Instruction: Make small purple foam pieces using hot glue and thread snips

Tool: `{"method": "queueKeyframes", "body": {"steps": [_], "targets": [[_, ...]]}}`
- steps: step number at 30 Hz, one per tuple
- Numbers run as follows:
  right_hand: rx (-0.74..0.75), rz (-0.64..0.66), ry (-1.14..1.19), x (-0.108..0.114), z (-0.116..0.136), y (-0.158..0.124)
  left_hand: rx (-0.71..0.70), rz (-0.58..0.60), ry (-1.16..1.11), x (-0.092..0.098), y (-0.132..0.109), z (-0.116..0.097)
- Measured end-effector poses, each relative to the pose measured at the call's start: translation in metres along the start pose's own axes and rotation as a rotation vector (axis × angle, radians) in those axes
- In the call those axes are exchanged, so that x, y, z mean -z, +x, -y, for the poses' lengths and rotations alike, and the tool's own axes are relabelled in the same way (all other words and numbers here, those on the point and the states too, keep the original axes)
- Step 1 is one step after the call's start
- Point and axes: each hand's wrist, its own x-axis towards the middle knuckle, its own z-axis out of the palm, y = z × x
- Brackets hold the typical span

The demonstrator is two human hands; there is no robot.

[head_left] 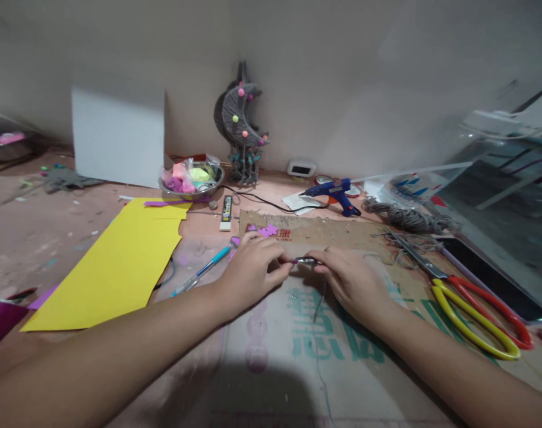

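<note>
Over a printed cardboard sheet (280,351), my two hands meet around a small, slender dark piece (305,260) with a pale shine and a purplish end. My left hand (253,261) pinches the purplish end between thumb and fingertips. At the other end, my right hand (353,282) is closed on the dark piece, whose exact kind I cannot make out. A grey yarn strand (319,304) hangs below my right hand onto the cardboard. Purple flower cut-outs (268,230) lie just beyond my left hand, and a blue pen (204,270) lies beside it.
Large scissors (471,309), a phone (494,279) and a grey yarn bundle (409,217) lie at right. A blue glue gun (336,193) rests at back. Yellow paper (114,267) covers the left; behind are a metal bowl (193,191) and a moon ornament (239,116).
</note>
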Motion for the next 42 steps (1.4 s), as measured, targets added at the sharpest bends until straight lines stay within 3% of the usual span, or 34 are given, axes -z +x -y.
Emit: {"method": "queueKeyframes", "body": {"steps": [13, 21, 33, 37, 42], "targets": [[0.014, -0.092, 0.001, 0.003, 0.002, -0.001, -0.026, 0.0, -0.012, -0.004, -0.001, 0.003], [-0.014, -0.129, 0.125, 0.002, 0.003, -0.003, 0.008, -0.005, -0.096, -0.005, 0.0, 0.002], [-0.19, -0.024, 0.48, -0.003, 0.015, 0.002, -0.115, 0.055, -0.131, -0.009, 0.0, 0.006], [-0.264, 0.018, 0.557, -0.002, 0.016, 0.003, -0.104, 0.066, -0.14, -0.01, -0.001, 0.006], [-0.359, -0.022, 0.632, 0.001, 0.018, 0.005, -0.068, 0.057, -0.165, -0.008, 0.0, 0.004]]}}
